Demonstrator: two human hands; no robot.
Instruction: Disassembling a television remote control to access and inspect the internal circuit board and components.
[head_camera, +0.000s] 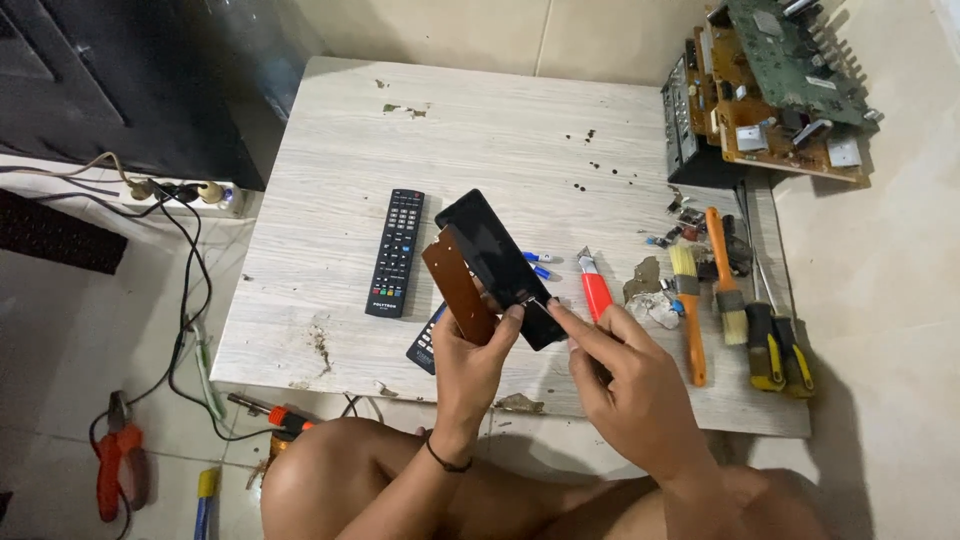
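A black glossy remote-control shell (497, 266) and a brown circuit board (458, 286) are gripped together in the left hand (472, 362), above the near edge of the whitewashed low wooden table (480, 130). The shell's near end is pinched by the right hand (622, 375); what lies between the fingertips cannot be made out. A third remote (425, 345) is mostly hidden. One whole black remote (396, 252), two brushes (705, 290) and two yellow-handled screwdrivers (780, 350) are counted. A tiled floor lies below.
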